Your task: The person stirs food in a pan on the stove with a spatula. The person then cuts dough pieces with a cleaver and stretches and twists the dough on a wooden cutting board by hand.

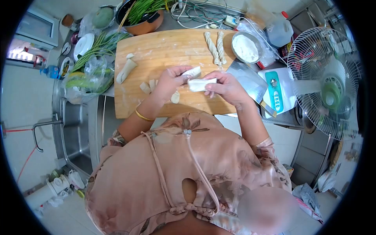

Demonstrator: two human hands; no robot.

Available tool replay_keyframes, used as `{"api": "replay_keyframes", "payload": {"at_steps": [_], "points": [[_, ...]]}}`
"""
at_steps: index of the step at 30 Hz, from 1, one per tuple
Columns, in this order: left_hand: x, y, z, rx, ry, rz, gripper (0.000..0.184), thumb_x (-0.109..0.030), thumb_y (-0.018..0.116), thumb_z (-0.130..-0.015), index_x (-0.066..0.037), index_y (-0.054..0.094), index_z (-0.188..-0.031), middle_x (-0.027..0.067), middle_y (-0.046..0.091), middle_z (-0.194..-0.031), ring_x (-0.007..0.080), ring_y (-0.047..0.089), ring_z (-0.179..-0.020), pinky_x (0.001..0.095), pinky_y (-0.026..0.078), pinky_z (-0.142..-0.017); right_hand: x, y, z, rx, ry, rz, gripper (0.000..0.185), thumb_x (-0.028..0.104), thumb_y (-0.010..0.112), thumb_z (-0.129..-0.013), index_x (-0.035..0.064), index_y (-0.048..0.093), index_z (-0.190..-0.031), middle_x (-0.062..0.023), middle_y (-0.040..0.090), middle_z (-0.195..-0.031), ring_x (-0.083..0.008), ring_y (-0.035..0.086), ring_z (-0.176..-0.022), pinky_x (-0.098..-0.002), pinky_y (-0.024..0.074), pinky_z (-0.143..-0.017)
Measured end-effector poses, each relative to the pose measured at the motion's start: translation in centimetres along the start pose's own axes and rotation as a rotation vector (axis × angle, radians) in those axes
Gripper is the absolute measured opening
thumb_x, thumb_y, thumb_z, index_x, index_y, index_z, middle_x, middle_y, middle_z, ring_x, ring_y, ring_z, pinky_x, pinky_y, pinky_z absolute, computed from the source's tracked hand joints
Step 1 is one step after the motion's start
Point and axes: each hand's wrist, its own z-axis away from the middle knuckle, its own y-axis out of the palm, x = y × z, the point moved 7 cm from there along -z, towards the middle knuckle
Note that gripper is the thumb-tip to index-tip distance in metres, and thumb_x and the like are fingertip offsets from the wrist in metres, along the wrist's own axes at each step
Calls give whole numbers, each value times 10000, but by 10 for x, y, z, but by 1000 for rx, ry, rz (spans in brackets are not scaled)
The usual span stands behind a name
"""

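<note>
Over the wooden board (156, 47), my left hand (171, 80) pinches a pale dough piece (192, 72) between thumb and fingers. Close beside it, my right hand (223, 86) grips another white dough piece (199, 85), held level. Several cut dough pieces (145, 87) lie near my left wrist, one partly beneath that hand. A longer dough roll (126, 71) rests at the board's left, with a small piece at its upper end. Two twisted dough strands (212, 47) lie side by side at the upper right of the board.
A bowl of flour (245, 47), a wide metal blade (247, 81) and a scale (279, 91) stand right of the board. Farther right is a fan (327, 84). Vegetables (92, 76) and a sink (77, 131) are at left; a pot (147, 24) stands behind.
</note>
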Motion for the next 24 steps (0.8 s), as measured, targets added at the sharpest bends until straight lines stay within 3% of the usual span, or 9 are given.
{"api": "replay_keyframes", "payload": {"at_steps": [3,8,11,16,19,24], "points": [[-1,7,4,3,-40,53,288,-42,529,-888,55,535,-1160,115,598,-1097,171,594,-957,298,488,-853,3,9,-11,-65,-55,165,220,118,661,-791,-10,623,-965,-42,634,-773,-83,569,-657,-211,449,-589],[4,5,4,13,-17,199,312,-23,561,-861,50,537,-1163,114,598,-1093,157,588,-960,286,478,-851,-8,-2,-17,-202,-138,87,211,91,653,-799,-14,595,-973,-54,622,-780,-83,568,-651,-232,462,-599],[-2,12,7,62,119,-53,340,12,611,-816,40,540,-1147,104,597,-1080,141,580,-960,268,471,-842,-4,-1,-15,-227,-147,92,212,80,657,-796,-18,581,-968,-57,619,-795,-84,569,-669,-233,462,-610],[-7,12,8,49,125,-38,352,59,654,-758,27,539,-1090,82,596,-1034,134,572,-953,255,470,-826,9,-4,-8,-337,-380,408,266,75,683,-774,-5,560,-997,-54,617,-837,-91,572,-723,-231,463,-638],[-16,12,12,77,144,-94,374,73,654,-748,19,522,-1094,82,587,-1042,140,572,-957,256,472,-820,1,-6,-8,-346,-354,247,383,56,708,-749,7,539,-1089,-59,611,-908,-102,573,-775,-231,467,-681],[-31,21,22,101,279,-95,454,94,644,-736,9,474,-1148,98,565,-1086,160,564,-989,275,469,-842,4,8,-6,-111,-281,-51,518,27,729,-725,13,506,-1193,-83,575,-1052,-118,557,-895,-258,475,-754]]}}
